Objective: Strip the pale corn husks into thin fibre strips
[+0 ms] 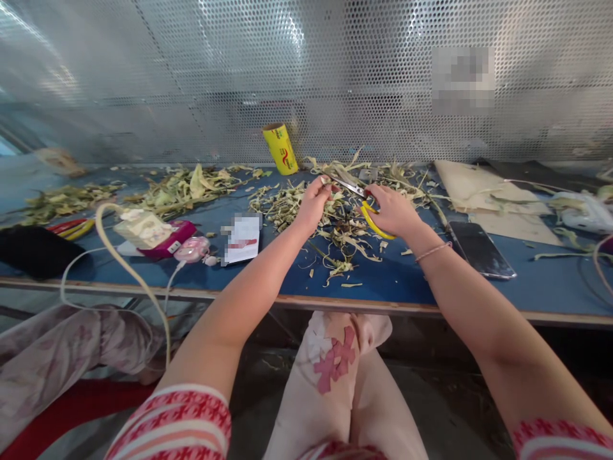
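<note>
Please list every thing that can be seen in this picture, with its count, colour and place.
scissors: one, yellow handles, in right hand
plant scraps: many, pale green, across table middle and left
roll: one, yellow, at back
phone: one, black, right of the hands
card: one, white, left of the scraps
cable: one, cream, left edge
table: one, blue
left hand: one, on the scraps
right hand: one, holds scissors

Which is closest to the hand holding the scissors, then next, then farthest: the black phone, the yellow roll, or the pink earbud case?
From the right hand:
1. Black phone, just to its right on the blue table.
2. Yellow roll, back left by the mesh wall.
3. Pink earbud case, far left, past the left hand.
</note>
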A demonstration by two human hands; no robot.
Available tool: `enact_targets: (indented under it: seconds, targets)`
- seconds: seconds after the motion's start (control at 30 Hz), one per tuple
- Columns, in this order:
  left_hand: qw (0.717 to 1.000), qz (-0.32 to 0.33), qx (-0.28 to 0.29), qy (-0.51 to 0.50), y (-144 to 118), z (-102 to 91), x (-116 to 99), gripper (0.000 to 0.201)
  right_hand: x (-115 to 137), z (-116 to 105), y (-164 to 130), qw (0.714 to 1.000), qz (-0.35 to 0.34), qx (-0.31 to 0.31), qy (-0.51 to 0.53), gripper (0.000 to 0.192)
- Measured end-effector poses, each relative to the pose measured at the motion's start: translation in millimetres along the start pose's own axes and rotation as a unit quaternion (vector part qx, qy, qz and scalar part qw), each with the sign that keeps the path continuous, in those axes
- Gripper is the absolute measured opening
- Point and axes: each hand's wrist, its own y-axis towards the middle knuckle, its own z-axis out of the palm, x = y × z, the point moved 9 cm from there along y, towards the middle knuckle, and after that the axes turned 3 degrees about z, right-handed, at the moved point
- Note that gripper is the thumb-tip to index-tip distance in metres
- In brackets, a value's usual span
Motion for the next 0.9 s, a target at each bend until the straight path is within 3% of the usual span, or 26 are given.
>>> enact_targets:
  seconds: [0.27,0.9]
  targets:
    - [0.999,0.023,0.049,0.003,1.1,-0.2,0.4,0.009,7.4,-1.2,-1.6,0.999,-0.019,0.039,0.020,0.043]
    - [0.999,-0.005,0.039,0.031,-0.1,-0.4,-1.6,0.022,7.0,2.0,-2.1,0.990,-0.024,0.078,0.118,0.030]
